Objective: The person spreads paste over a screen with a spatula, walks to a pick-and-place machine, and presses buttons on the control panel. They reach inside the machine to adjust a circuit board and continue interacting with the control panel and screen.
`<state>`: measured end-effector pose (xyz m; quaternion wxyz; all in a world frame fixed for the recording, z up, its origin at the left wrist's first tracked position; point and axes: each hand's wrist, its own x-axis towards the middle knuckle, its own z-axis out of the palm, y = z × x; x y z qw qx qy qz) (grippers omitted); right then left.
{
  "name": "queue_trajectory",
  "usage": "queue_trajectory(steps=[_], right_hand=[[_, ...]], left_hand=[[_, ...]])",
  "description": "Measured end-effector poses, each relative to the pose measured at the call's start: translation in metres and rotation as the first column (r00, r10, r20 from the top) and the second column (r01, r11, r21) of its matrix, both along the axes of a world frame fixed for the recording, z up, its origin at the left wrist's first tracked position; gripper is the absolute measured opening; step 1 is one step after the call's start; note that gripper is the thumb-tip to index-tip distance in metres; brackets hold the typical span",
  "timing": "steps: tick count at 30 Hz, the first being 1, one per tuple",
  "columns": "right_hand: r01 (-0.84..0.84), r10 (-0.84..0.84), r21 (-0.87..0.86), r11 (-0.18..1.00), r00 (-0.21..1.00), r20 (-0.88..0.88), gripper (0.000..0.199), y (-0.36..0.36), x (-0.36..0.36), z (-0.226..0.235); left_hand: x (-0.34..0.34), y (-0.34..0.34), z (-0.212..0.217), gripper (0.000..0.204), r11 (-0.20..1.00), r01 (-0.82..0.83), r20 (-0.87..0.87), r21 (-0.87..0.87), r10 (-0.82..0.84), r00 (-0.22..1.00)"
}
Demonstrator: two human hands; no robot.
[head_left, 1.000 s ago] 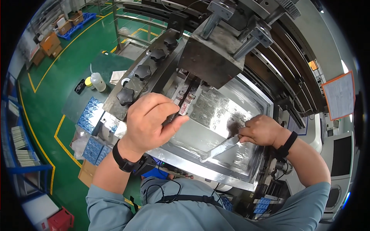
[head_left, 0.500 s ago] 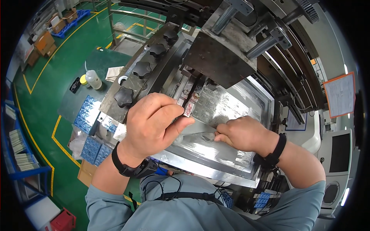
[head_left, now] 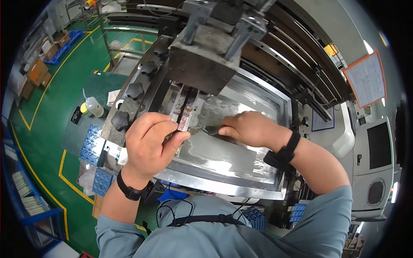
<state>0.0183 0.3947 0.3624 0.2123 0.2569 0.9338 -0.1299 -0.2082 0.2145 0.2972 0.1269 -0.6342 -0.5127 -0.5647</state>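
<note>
My left hand (head_left: 148, 144) is closed on the near end of a narrow squeegee bar (head_left: 186, 112), its fingers curled at the bar's side and its thumb by the tip. The bar has metal fittings and red-and-white marking, and runs out from under a heavy dark machine head (head_left: 202, 64). My right hand (head_left: 247, 128) is closed around a flat, dark grey scraper (head_left: 211, 129), mostly hidden by the fingers. The scraper's blade points left toward the bar, low over a shiny grey, smeared printing screen (head_left: 232, 152) in a metal frame (head_left: 206, 182).
Black star-shaped knobs (head_left: 135, 90) line the rail on the left. Beyond it, a green side table (head_left: 81, 124) carries a white squeeze bottle (head_left: 94, 107) and blue patterned sheets (head_left: 91, 139). A white machine with a dark screen (head_left: 373, 142) stands at the right.
My right hand has moved left with the scraper, closer to the squeegee bar. My left hand keeps its place at the bar's end. The whole view has shifted.
</note>
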Motion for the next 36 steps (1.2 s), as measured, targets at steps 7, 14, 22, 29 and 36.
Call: queue_trajectory(steps=[7,14,22,29,36], right_hand=[[-0.025,0.049,0.123,0.992,0.979,-0.196,0.043,0.028,-0.008,0.017],[0.072,-0.006,0.184,0.98,0.942,-0.336,0.043,0.026,0.018,0.029],[0.147,-0.088,0.196,0.97,0.956,-0.28,0.043,0.021,0.037,0.048],[0.145,-0.072,0.264,0.954,0.961,-0.267,0.047,0.004,0.057,0.058],[0.202,-0.154,0.23,0.952,0.965,-0.213,0.04,-0.025,0.083,0.071]], left_hand=[[-0.001,-0.001,-0.003,0.03,0.999,-0.038,-0.055,0.003,0.038,0.998],[0.0,0.0,-0.002,0.029,0.998,-0.065,-0.075,0.002,0.065,0.995],[0.001,0.0,-0.001,0.026,0.998,-0.041,-0.056,0.037,0.043,0.998],[0.001,-0.002,-0.001,0.025,1.0,-0.016,-0.029,-0.008,0.016,0.999],[0.001,0.0,0.001,0.025,0.999,-0.04,-0.031,0.021,0.041,0.999]])
